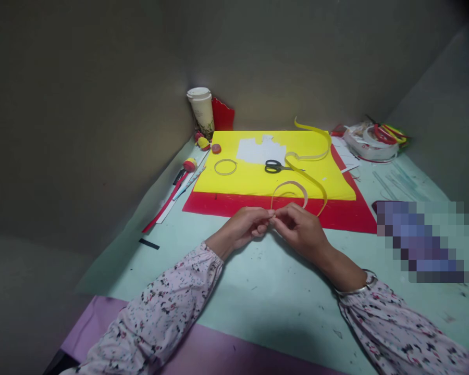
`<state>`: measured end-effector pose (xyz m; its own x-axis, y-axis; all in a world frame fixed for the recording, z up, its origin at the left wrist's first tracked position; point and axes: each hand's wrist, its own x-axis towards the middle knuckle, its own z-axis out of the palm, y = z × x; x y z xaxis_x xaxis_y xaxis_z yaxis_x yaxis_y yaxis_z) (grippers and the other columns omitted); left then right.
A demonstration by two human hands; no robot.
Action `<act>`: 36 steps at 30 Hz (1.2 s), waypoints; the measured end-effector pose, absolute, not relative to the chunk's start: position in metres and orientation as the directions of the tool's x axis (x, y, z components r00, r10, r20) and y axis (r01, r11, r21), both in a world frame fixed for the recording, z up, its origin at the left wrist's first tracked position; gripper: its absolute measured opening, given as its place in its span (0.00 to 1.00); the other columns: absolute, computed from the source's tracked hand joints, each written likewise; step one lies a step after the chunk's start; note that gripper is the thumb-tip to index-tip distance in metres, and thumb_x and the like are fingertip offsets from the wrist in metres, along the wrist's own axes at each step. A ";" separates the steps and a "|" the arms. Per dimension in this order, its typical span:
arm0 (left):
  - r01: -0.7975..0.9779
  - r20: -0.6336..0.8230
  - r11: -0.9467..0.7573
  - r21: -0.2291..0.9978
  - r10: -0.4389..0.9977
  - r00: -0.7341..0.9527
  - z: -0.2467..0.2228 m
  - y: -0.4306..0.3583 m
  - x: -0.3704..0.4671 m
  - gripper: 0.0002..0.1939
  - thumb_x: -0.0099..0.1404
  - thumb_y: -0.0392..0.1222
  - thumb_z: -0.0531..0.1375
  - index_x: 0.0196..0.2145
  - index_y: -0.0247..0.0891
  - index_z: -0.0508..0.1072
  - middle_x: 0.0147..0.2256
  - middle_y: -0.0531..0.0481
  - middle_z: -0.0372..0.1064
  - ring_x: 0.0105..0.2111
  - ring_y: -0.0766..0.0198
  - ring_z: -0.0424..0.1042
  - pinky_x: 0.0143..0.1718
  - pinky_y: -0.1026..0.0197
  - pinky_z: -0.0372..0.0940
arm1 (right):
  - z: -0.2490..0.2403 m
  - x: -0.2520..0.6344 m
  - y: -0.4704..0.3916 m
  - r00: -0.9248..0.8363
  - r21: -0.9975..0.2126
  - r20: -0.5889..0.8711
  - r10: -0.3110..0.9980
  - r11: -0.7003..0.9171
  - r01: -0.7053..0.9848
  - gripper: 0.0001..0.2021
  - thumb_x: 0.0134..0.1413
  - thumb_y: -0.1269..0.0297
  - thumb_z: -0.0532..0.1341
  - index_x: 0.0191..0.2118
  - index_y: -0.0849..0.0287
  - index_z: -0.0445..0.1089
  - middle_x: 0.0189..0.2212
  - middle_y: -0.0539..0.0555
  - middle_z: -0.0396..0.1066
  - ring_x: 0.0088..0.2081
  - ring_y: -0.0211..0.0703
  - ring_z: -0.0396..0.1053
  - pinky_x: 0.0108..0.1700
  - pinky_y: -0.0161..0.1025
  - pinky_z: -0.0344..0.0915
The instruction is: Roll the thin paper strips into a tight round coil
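My left hand (250, 225) and my right hand (301, 229) meet fingertip to fingertip over the front edge of a red sheet (234, 204). Both are closed in a pinch on a narrow yellow paper strip (305, 194). Part of it curls up in a loop beyond my fingers. A long wavy length of yellow strip (316, 186) runs back from behind my right hand across the yellow sheets (234, 182); whether it joins the loop is hidden. Black-handled scissors (273, 166) lie on the yellow sheets, partly under that strip. To their left rests a thin ring (214, 167).
White paper pieces (258, 151) lie on the yellow sheets. A lidded paper cup (201, 112) stands at the back left, near small red-and-yellow rolls (189, 165). Back right, a plastic container (369, 143) holds coiled strips. A pixelated phone-like object (418, 239) lies at right.
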<state>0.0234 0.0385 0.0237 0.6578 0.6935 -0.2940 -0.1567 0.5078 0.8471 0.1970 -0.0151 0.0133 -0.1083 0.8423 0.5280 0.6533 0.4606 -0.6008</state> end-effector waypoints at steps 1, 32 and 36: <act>-0.155 -0.295 0.509 0.847 0.692 0.659 0.024 0.038 0.023 0.12 0.58 0.41 0.66 0.25 0.33 0.68 0.21 0.56 0.56 0.19 0.75 0.54 0.19 0.67 0.43 | 0.013 0.197 -0.015 -0.114 -0.602 0.527 0.842 0.465 0.649 0.04 0.62 0.64 0.62 0.36 0.57 0.72 0.28 0.51 0.70 0.27 0.38 0.66 0.28 0.36 0.62; -0.159 -0.280 0.484 0.860 0.710 0.646 0.023 0.038 0.024 0.13 0.59 0.43 0.65 0.25 0.35 0.67 0.19 0.57 0.55 0.18 0.75 0.52 0.19 0.67 0.42 | 0.013 0.194 -0.015 -0.068 -0.578 0.569 0.820 0.457 0.676 0.04 0.60 0.65 0.63 0.36 0.59 0.71 0.28 0.51 0.69 0.26 0.37 0.66 0.28 0.34 0.62; -0.153 -0.284 0.485 0.861 0.708 0.647 0.024 0.038 0.024 0.13 0.59 0.43 0.65 0.24 0.35 0.67 0.19 0.57 0.54 0.18 0.75 0.52 0.19 0.66 0.42 | 0.013 0.195 -0.015 -0.101 -0.559 0.569 0.816 0.474 0.681 0.03 0.60 0.66 0.63 0.35 0.58 0.71 0.27 0.50 0.68 0.27 0.37 0.65 0.28 0.35 0.61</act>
